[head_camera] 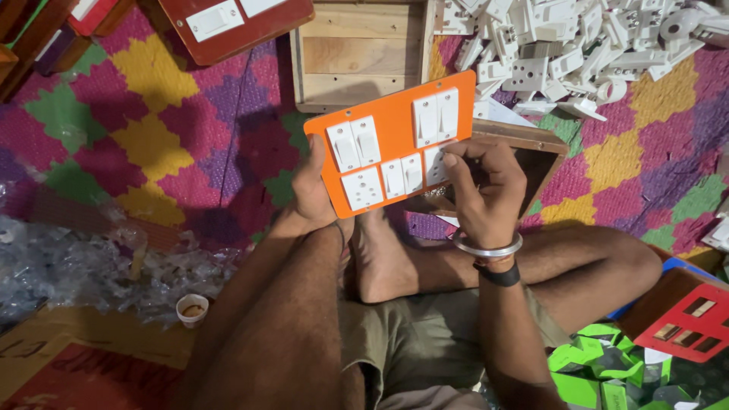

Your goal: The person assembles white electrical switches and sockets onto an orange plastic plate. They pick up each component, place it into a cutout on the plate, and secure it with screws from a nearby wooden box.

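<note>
Seated on a bright patchwork mat (152, 114), the left hand (313, 190) grips the orange switch plate's (391, 125) edge, the right hand (486, 186) pinching a white switch at its lower corner. Wooden box (357, 53) behind, white switch parts (577, 45) heaped beyond, paper cup (192, 310) by the knee.

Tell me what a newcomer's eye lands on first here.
First comes the orange switch plate at the centre, set with white switches and held up by the left hand at its edge while the right hand presses at its lower right corner. Next is the heap of white plastic parts at top right, lying on the bright patterned mat.
</note>
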